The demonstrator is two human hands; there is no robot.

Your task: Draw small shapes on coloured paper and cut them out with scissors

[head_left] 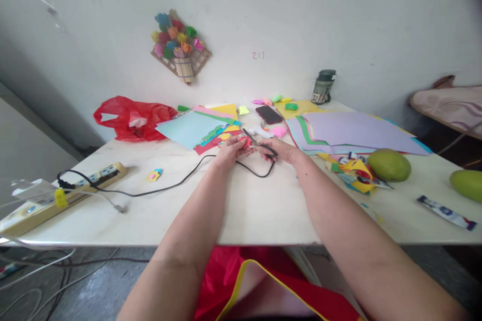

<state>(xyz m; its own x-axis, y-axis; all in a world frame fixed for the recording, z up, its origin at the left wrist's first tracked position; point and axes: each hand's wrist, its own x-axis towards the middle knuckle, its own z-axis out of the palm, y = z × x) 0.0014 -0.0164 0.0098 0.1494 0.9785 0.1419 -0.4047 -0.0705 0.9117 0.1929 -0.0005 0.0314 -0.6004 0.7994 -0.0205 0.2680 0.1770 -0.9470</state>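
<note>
My left hand [230,150] pinches a small piece of red paper [246,142] above the middle of the table. Close on its right, my right hand [280,150] is closed around a pair of dark-handled scissors [268,150], whose blades point toward the red paper. Just beyond the hands lie cut paper shapes [222,137] in red, yellow, green and blue. A white glue gun [259,132] rests behind the scissors, partly hidden, and a black cable [188,175] runs beneath my left arm.
Coloured paper sheets lie left [188,128] and right [342,130]. A phone [268,114] and a bottle [324,87] are at the back. Paper scraps [356,173] and a green mango [389,164] sit right, a power strip [94,180] and red plastic bag [133,118] left.
</note>
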